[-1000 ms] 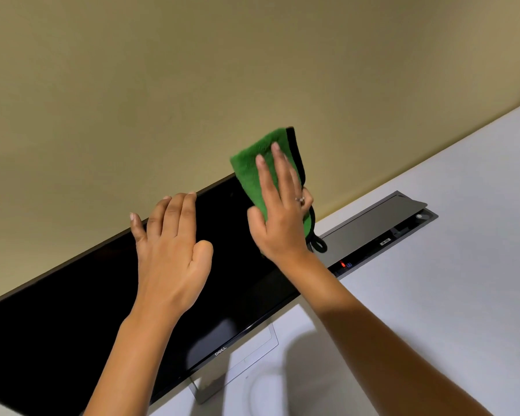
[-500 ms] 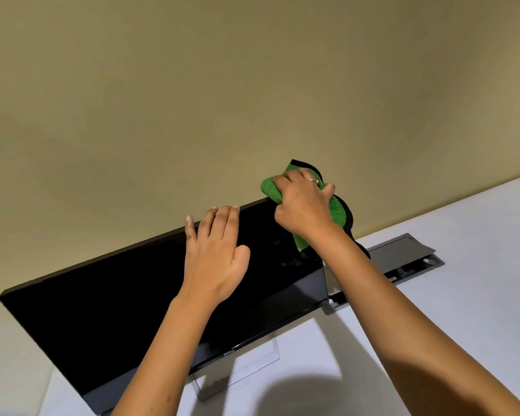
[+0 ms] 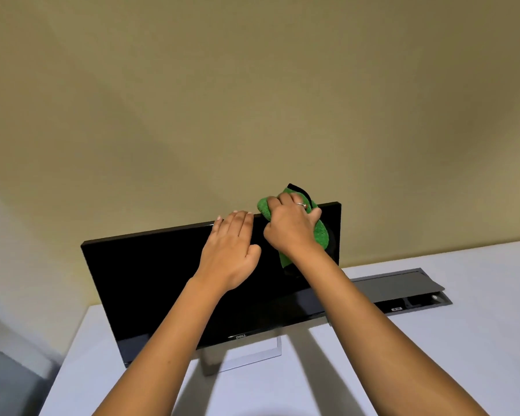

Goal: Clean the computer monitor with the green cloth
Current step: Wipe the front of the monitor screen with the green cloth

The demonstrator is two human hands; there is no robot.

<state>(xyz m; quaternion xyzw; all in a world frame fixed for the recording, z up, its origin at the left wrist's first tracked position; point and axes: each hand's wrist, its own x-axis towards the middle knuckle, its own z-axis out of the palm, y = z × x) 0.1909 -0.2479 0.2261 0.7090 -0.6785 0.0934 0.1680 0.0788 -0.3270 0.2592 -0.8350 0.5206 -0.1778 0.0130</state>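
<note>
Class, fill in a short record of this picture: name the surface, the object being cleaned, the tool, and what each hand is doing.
surface: white desk
object: black monitor, screen dark, upright on its stand
tool: green cloth, draped over the monitor's top edge near its right corner
right hand: grips the cloth against the top edge
left hand: fingers straight, resting flat on the screen
behind monitor: grey cable box, lid open

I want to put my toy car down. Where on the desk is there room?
Bare desk lies right of the monitor, in front of the grey cable box. More lies near the desk's front left corner. By the stand it is crowded, with both arms above.
</note>
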